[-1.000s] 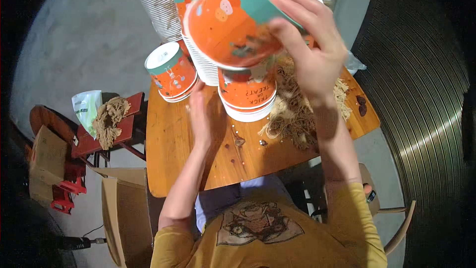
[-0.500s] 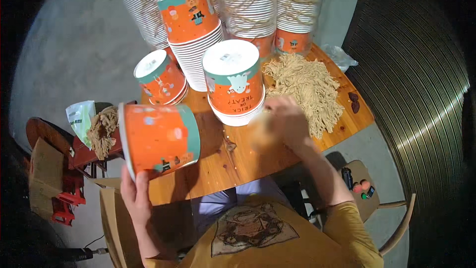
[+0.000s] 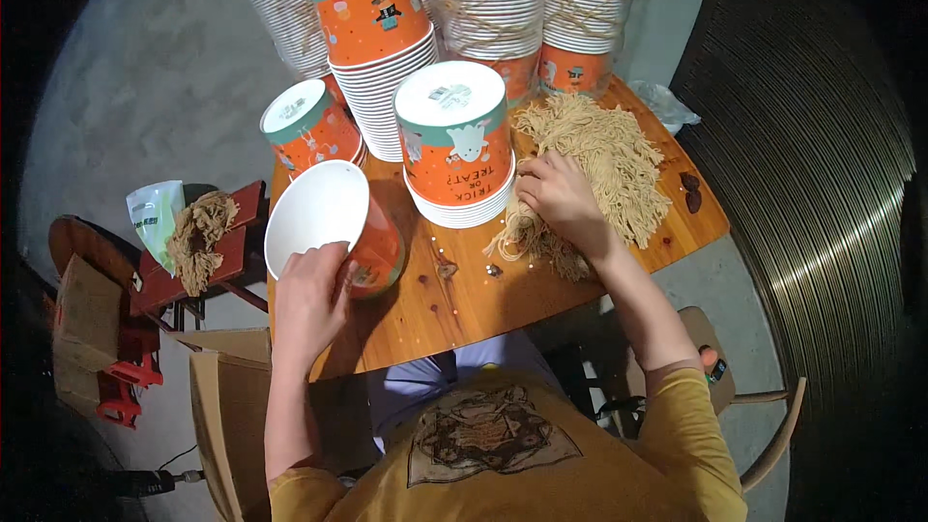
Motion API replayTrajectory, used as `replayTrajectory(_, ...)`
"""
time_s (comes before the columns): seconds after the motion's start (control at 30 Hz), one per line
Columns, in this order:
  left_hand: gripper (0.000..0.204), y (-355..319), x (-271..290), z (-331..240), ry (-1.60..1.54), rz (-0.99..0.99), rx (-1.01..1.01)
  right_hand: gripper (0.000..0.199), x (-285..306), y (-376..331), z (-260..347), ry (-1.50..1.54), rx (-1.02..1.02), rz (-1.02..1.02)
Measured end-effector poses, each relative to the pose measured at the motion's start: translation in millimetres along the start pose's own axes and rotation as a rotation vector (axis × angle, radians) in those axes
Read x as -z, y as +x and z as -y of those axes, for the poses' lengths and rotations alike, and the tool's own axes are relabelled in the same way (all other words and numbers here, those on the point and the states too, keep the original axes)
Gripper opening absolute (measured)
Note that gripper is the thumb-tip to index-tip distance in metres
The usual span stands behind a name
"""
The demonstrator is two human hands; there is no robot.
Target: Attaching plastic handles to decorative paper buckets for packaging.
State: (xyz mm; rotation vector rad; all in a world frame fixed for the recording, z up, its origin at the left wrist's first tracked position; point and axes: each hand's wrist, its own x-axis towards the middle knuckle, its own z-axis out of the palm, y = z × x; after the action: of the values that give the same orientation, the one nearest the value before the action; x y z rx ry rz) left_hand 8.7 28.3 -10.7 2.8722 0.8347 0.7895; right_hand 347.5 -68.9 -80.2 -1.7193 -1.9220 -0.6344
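One orange bucket (image 3: 333, 222) tilts at the left edge of the wooden worktop (image 3: 454, 314). The left grip (image 3: 311, 295), a bare hand, is closed on the bucket's near rim, with fingers bent over into the white inside and the thumb outside. The right grip (image 3: 561, 195), the other bare hand, rests on the left side of a heap of tan yarn (image 3: 623, 169). Its fingers bend down, but I cannot tell if they pinch any strands.

The bucket's rim reaches as far as the left edge of the wood in this view. The front edge curves along close to the person's lap. A strip of wood dotted with small white bits runs from the bucket across to the yarn, with room to move. Behind it, things are tight. A middle stack (image 3: 454, 159) of upside-down buckets stands between the two grips, a tall stack (image 3: 372, 29) is behind it to the left, and a short stack (image 3: 309, 135) sits just behind the tilted bucket. Two dark red lumps (image 3: 691, 191) lie near the right edge.

The bucket's open mouth points up and left, and its bottom points down and right. Its long axis slants between them. I cannot tell if the bottom touches the wood.
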Motion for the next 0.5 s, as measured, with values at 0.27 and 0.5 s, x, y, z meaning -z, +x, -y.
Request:
replayTrajectory(0.27,0.036,6.3,-11.6,-29.7,0.026,-0.111,-0.145,0.006,7.2,-0.4,27.0,0.180,-0.147,-0.033)
replayTrajectory(0.5,0.034,9.3,-27.5,-44.6,-0.033,-0.146,-0.253,0.004,10.8,-1.7,4.8,0.003,0.036,0.108)
